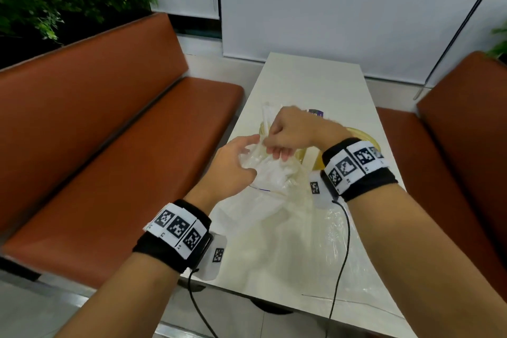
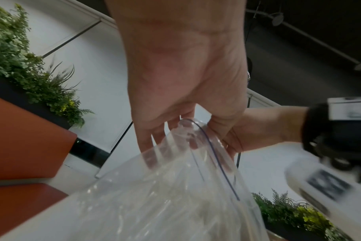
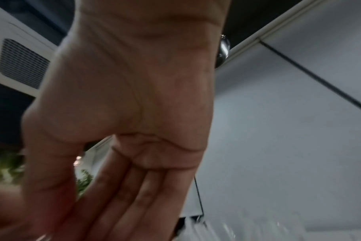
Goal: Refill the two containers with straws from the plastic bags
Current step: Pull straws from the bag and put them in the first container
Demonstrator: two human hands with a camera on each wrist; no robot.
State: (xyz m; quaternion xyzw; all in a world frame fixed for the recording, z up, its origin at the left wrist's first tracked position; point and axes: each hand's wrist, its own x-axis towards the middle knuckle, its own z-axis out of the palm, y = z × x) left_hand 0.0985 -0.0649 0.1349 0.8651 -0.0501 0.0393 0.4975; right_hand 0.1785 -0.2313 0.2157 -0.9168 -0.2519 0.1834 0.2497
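A clear zip plastic bag (image 1: 274, 175) of white wrapped straws stands crumpled at mid-table. My left hand (image 1: 233, 164) grips its mouth from the left; in the left wrist view its fingers (image 2: 146, 146) curl over the bag's rim (image 2: 208, 146). My right hand (image 1: 277, 143) is above the opening, fisted round a bundle of straws (image 1: 266, 118) that sticks up out of it. A yellowish clear container (image 1: 261, 129) is mostly hidden behind the hands. A second container (image 1: 367, 137) shows behind my right wrist. The right wrist view is blurred and shows only my palm (image 3: 124, 97).
A flat clear plastic bag (image 1: 337, 241) lies on the white table (image 1: 315, 79) near its front edge. A small purple object (image 1: 316, 112) sits beyond the hands. Orange benches flank the table, left (image 1: 123, 145) and right (image 1: 452, 145). Cables hang from both wristbands.
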